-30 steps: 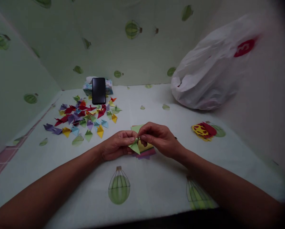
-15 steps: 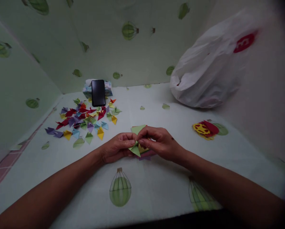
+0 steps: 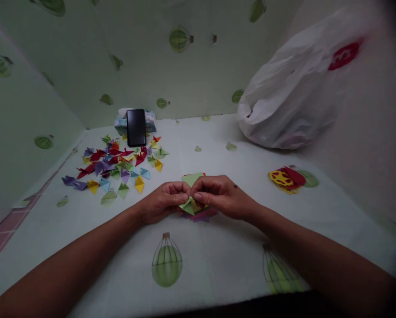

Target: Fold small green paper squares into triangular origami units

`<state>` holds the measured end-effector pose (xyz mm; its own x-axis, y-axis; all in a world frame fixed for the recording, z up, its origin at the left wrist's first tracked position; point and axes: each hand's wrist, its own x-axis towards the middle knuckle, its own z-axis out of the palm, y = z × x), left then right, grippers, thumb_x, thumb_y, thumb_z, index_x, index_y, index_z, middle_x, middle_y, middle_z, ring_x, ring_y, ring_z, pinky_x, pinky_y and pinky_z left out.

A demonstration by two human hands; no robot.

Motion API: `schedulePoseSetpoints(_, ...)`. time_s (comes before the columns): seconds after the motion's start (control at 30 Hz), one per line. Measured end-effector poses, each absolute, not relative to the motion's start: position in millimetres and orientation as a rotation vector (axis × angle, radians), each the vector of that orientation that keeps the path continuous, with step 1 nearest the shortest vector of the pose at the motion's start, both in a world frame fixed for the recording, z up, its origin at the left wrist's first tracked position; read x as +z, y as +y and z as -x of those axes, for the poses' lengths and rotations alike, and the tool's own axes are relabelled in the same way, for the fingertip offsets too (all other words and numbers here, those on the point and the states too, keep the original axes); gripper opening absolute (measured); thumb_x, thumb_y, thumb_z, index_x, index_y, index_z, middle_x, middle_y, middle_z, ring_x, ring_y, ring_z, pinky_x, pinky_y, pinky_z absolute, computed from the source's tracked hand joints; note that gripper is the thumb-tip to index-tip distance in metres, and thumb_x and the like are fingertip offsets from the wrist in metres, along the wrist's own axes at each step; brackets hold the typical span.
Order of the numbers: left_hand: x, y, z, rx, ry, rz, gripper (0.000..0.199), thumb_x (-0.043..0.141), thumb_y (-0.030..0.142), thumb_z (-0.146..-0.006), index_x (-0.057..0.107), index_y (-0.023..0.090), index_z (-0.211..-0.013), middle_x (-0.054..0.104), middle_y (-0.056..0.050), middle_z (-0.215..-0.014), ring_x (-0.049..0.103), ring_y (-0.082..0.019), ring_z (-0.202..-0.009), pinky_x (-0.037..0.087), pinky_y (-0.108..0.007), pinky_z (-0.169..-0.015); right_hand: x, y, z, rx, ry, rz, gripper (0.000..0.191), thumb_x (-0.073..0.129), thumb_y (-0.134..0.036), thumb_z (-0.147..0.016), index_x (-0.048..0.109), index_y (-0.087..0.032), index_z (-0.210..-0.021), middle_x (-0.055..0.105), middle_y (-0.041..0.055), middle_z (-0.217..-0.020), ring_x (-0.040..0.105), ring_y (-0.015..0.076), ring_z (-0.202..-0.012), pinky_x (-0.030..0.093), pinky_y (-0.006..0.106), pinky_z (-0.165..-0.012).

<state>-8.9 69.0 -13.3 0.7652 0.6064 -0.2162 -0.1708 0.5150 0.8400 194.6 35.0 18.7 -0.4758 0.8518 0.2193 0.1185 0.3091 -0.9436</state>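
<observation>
A pale cloth (image 3: 224, 251) printed with green balloons covers the table, below a matching wall (image 3: 138, 79). From here I see the left hand (image 3: 166, 201), fingers curled, pinching a small green folded paper (image 3: 187, 207) above a stack of colored sheets (image 3: 192, 179). The right hand (image 3: 222, 194) has thumb and forefinger closed on the same piece. Many finished paper folds (image 3: 100, 167) lie leftward, near a phone (image 3: 136, 128).

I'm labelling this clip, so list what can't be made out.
All in the head view:
Green piece: part hidden by the left hand and right hand.
Stack: partly behind the right hand.
Tissue box: middle hidden by the phone.
Bag: any contents hidden by its plastic.
Left arm: cut off by the picture's edge.
</observation>
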Motion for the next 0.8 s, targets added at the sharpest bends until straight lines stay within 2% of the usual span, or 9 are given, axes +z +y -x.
schedulePoseSetpoints(0.43, -14.5, 70.1, 9.3, 0.460, 0.533, -0.971, 0.022, 0.080, 0.028, -0.074, 0.065, 0.013, -0.077, 0.058, -0.001, -0.069, 0.051, -0.009, -0.059, 0.038, -0.020, -0.055, 20.3, 36.2, -195.9, 1.403, -1.791, 0.928, 0.011, 0.063, -0.024, -0.081, 0.064, -0.014, -0.077, 0.057, -0.0014, -0.066, 0.047, 0.0088, -0.060, 0.037, 0.021, -0.053)
schedulePoseSetpoints(0.8, -18.7, 70.6, 11.2, 0.472, 0.517, -0.960, 0.021, 0.079, 0.028, -0.075, 0.066, 0.013, -0.082, 0.062, -0.002, -0.073, 0.055, -0.010, -0.063, 0.040, -0.022, -0.059, 18.6, 37.1, -195.2, 1.478, -1.714, 0.844, 0.013, 0.062, -0.024, -0.083, 0.064, -0.013, -0.076, 0.056, -0.0007, -0.068, 0.048, 0.0085, -0.061, 0.037, 0.021, -0.054)
